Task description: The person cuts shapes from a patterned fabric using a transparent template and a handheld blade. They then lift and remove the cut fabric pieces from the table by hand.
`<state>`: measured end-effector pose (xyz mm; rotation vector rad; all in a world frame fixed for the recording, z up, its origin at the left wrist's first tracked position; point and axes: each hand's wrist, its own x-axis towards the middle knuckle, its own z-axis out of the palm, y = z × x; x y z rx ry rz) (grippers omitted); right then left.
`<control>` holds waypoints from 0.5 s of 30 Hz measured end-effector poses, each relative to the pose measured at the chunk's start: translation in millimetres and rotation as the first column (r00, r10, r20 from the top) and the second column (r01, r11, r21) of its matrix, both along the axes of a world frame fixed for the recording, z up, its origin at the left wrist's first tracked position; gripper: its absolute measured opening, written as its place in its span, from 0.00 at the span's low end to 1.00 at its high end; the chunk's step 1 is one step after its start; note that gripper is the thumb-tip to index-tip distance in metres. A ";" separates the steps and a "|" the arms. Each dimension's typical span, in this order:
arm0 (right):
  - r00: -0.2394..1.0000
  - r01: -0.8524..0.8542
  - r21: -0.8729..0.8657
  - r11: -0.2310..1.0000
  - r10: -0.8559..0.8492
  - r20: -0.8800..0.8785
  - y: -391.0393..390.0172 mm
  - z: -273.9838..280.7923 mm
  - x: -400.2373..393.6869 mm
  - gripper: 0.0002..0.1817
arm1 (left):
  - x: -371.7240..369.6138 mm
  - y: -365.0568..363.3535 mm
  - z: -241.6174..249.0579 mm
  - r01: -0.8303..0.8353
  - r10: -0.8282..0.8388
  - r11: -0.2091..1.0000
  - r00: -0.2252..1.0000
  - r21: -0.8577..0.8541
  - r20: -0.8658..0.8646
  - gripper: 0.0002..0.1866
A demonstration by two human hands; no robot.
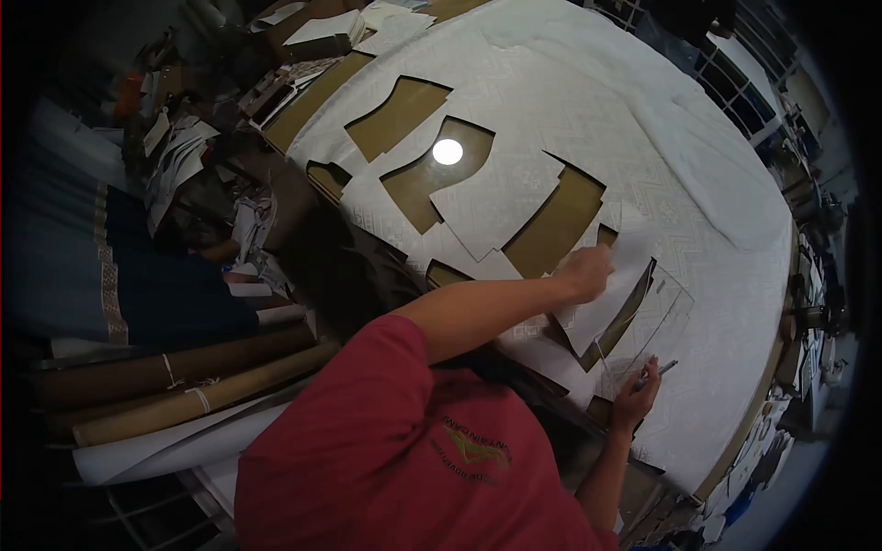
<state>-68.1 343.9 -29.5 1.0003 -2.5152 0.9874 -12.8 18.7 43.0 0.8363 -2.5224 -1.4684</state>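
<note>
White patterned fabric (pixel 514 83) covers a large table, with shaped cut-outs showing a brown surface (pixel 551 225) beneath. My left hand (pixel 585 274) has its fingers closed at the edge of a loose white fabric piece (pixel 614 280), which is slightly raised and curved. Nearer my body, my right hand (pixel 636 395) is closed round a pen (pixel 669 367) that points away to the right. Just beyond its fingers lies a clear template (pixel 663 317) with dark edges, flat on the fabric.
Bunched white fabric (pixel 698 165) lies along the table's far right side. Rolls of material (pixel 193 395) are stacked at the lower left, below a blue cloth (pixel 165 266). Papers (pixel 322 29) are piled at the far left. Part of a person (pixel 684 23) shows beyond the table.
</note>
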 end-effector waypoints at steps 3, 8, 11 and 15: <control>0.997 0.074 0.098 0.992 -0.073 -0.007 -3.7 5.3 8.4 0.17 | 12.0 -75.2 -5.2 0.013 -0.010 0.998 0.999 -0.055 0.051 0.20; 0.927 0.372 0.114 0.921 -0.375 0.003 -52.4 -1.3 29.7 0.21 | 41.5 -161.3 -26.9 0.090 -0.064 0.985 0.984 -0.148 0.167 0.22; 0.910 0.405 0.131 0.905 -0.413 0.036 -53.9 -9.1 26.9 0.22 | 50.9 -159.8 -38.3 0.031 -0.027 0.986 0.999 -0.161 0.025 0.18; 0.912 0.405 0.155 0.901 -0.409 -0.005 -53.8 -10.5 27.3 0.22 | 53.7 -162.0 -43.1 0.083 -0.091 0.990 0.994 -0.111 -0.065 0.14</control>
